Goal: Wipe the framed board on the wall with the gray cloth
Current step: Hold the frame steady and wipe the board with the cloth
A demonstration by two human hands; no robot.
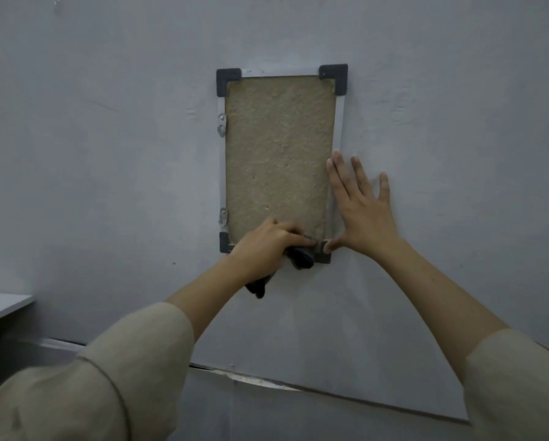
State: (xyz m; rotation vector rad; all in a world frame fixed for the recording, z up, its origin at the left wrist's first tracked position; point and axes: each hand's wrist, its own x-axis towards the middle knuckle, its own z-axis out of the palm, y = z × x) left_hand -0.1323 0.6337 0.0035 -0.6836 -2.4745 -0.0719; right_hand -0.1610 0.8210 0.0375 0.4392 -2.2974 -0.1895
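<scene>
A tall framed board (279, 154) hangs on the pale wall, with a rough tan face, a thin light frame and dark plastic corner caps. My left hand (266, 243) presses a dark gray cloth (301, 257) against the board's bottom edge, near the lower right corner; a tail of the cloth hangs down below my wrist. My right hand (359, 208) lies flat with fingers spread against the board's right edge and the wall beside it, thumb touching the lower right corner.
Two small metal hanger clips (222, 124) sit on the frame's left side. A white shelf or tabletop edge (2, 305) juts in at the lower left. A dark seam (298, 385) crosses the wall below the board.
</scene>
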